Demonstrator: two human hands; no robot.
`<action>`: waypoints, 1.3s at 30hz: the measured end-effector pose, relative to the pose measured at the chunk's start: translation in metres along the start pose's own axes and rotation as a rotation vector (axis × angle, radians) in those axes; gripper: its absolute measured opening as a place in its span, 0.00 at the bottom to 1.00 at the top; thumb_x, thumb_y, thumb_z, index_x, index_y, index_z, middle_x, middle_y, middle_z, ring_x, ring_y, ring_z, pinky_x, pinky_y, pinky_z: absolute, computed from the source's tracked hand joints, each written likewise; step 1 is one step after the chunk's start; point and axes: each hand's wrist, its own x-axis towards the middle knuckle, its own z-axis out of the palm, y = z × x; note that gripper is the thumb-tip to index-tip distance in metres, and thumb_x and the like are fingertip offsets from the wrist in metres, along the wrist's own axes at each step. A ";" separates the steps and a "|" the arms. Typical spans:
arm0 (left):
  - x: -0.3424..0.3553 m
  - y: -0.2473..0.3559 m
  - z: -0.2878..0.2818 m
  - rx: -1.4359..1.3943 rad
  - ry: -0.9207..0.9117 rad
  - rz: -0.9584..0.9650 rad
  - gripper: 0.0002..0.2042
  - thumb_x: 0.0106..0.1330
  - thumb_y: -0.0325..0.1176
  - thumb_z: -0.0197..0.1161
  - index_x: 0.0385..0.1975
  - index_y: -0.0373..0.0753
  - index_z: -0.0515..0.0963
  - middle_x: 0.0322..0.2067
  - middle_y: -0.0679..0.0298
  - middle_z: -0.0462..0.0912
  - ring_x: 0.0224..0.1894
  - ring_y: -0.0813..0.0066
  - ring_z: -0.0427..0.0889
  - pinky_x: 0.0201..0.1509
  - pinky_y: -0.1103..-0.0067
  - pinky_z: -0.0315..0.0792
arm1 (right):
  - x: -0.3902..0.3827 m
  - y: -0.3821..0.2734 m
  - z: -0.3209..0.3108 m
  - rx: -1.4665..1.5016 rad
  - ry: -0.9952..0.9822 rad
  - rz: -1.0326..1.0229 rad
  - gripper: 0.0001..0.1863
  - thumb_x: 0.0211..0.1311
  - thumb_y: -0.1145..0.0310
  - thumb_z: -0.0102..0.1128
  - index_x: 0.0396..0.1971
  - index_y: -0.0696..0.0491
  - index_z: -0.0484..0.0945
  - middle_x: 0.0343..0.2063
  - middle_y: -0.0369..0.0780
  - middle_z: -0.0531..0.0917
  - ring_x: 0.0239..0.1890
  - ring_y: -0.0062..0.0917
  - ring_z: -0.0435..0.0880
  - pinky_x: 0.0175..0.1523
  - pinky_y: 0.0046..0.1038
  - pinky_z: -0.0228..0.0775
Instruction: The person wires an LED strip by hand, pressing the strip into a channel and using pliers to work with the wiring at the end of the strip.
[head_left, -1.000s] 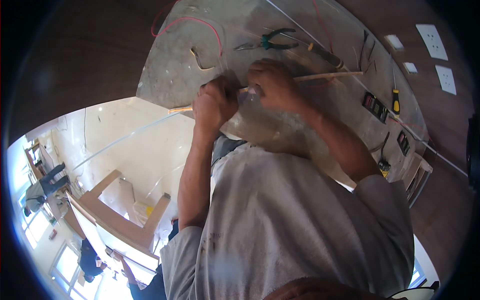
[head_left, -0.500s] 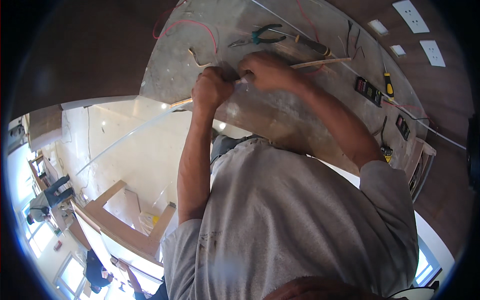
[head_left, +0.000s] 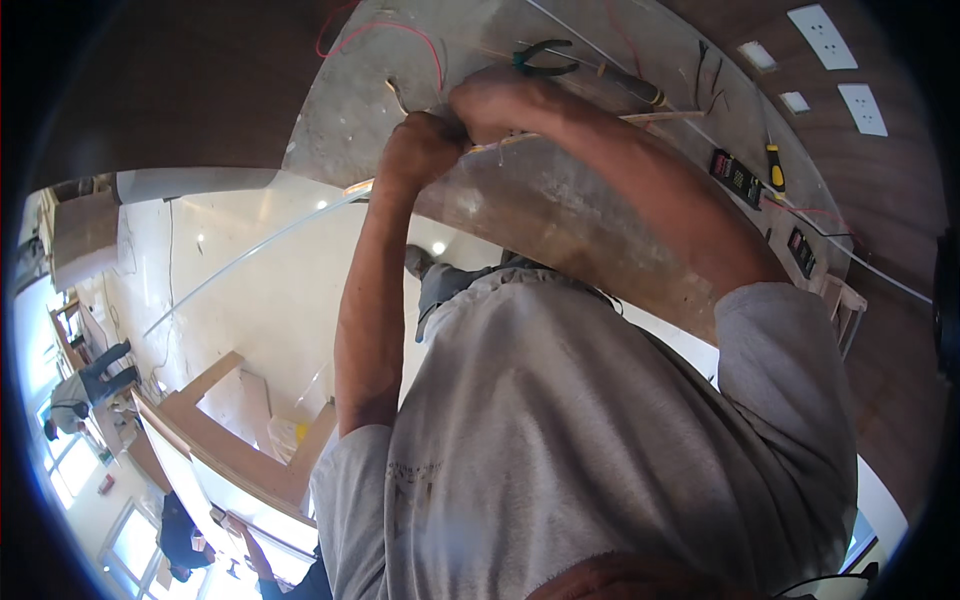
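Note:
A long narrow strip [head_left: 250, 248], pale with an orange-yellow band, resembles an LED strip. It runs from the lower left, through my left hand, and on along the bench to the right. My left hand [head_left: 425, 152] is closed around it near the bench edge. Just beyond, my right hand [head_left: 495, 105] has its fingers closed and bent in against the left; what they pinch is hidden. Past my right hand lie pliers [head_left: 546, 69] with dark handles, partly covered by it. A red wire [head_left: 392, 25] and a short bent wire [head_left: 398, 97] lie close to both hands.
On the bench [head_left: 590, 200] lie a screwdriver [head_left: 635, 86], a yellow-and-black screwdriver [head_left: 777, 168] and two black boxes [head_left: 735, 178]. White socket plates [head_left: 862, 109] sit on the dark panel at right. Wooden frames [head_left: 260, 440] stand below left, with other people [head_left: 95, 385] beyond.
My right hand has moved left and slightly away from me, up against my left hand, now covering part of the pliers. My left hand has shifted slightly, still on the strip.

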 end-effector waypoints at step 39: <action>-0.056 -0.064 -0.018 0.014 0.225 0.453 0.07 0.62 0.35 0.72 0.37 0.44 0.87 0.33 0.51 0.89 0.38 0.50 0.90 0.45 0.61 0.81 | -0.015 0.008 0.048 0.041 0.050 0.078 0.10 0.60 0.70 0.66 0.41 0.55 0.83 0.42 0.49 0.86 0.50 0.47 0.86 0.54 0.47 0.78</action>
